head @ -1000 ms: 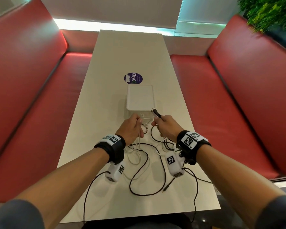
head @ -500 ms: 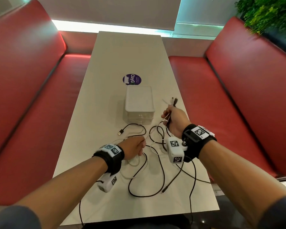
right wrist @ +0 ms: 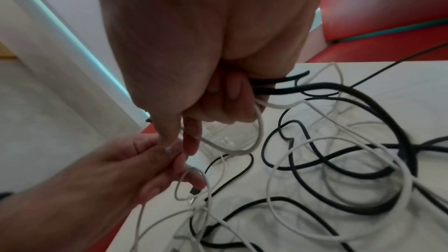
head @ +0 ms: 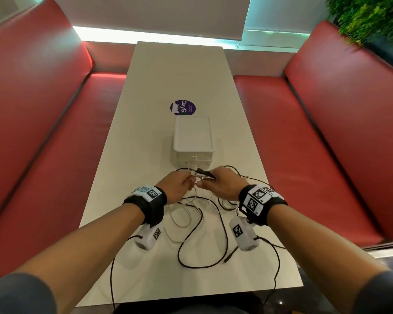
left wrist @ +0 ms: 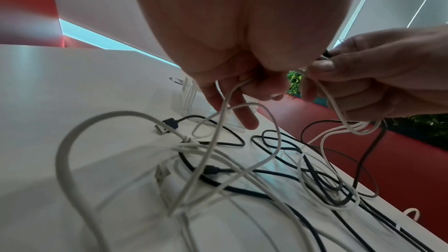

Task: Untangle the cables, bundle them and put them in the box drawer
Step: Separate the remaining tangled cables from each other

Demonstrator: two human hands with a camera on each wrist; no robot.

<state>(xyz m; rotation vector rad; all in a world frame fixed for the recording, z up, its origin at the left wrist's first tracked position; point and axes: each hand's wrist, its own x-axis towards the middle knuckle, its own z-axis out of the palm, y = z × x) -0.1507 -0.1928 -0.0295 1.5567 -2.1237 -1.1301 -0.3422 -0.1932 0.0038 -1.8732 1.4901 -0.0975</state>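
Note:
White cables (head: 177, 219) and black cables (head: 201, 266) lie tangled on the white table (head: 179, 71), in front of a white drawer box (head: 192, 138) with its drawers closed. Both hands meet just before the box. My left hand (head: 191, 181) curls its fingers round a white cable (left wrist: 215, 137). My right hand (head: 208, 181) grips a bunch of black cable (right wrist: 363, 91) and white cable (right wrist: 260, 129), with plug ends sticking out toward the left hand. Loops hang from both hands down to the table.
A round purple sticker (head: 183, 107) lies beyond the box. Red benches (head: 43, 155) (head: 304, 143) run along both sides of the table. A loose black USB plug (left wrist: 167, 125) lies on the table near the box. A green plant (head: 368, 17) is at the far right.
My right hand came down and left from beside the box with its cable ends. My left hand rose forward from the table, and the two hands now meet in front of the box.

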